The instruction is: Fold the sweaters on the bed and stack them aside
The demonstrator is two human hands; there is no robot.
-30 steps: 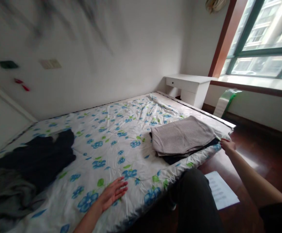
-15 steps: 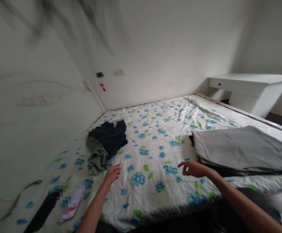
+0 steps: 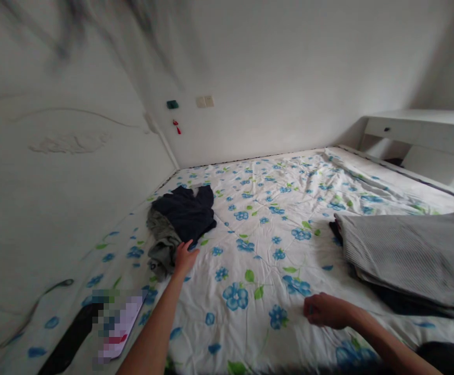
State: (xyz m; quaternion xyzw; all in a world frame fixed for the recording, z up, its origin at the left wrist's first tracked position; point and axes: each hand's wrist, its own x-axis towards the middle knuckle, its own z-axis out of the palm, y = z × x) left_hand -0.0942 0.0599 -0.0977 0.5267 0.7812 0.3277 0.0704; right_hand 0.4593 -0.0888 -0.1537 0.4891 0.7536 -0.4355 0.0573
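My left hand reaches over the near edge of a crumpled pile of clothes, its fingers apart and holding nothing. A dark navy garment and a grey garment make up that pile. The fingertips overlap the navy cloth's lower edge; whether they touch it I cannot tell. My right hand hovers low over the bed with its fingers curled in, and nothing shows in them. Nearest to it, on the right, lies a folded grey ribbed garment, flat on top of darker cloth.
A floral sheet covers the bed. At the lower left lie a black strap-like item and a partly blurred, pale purple flat object. The white headboard rises on the left; a white desk stands far right.
My left hand has moved forward to the clothes pile. My right hand has drawn its fingers in and sits lower in view. The view has shifted slightly left.
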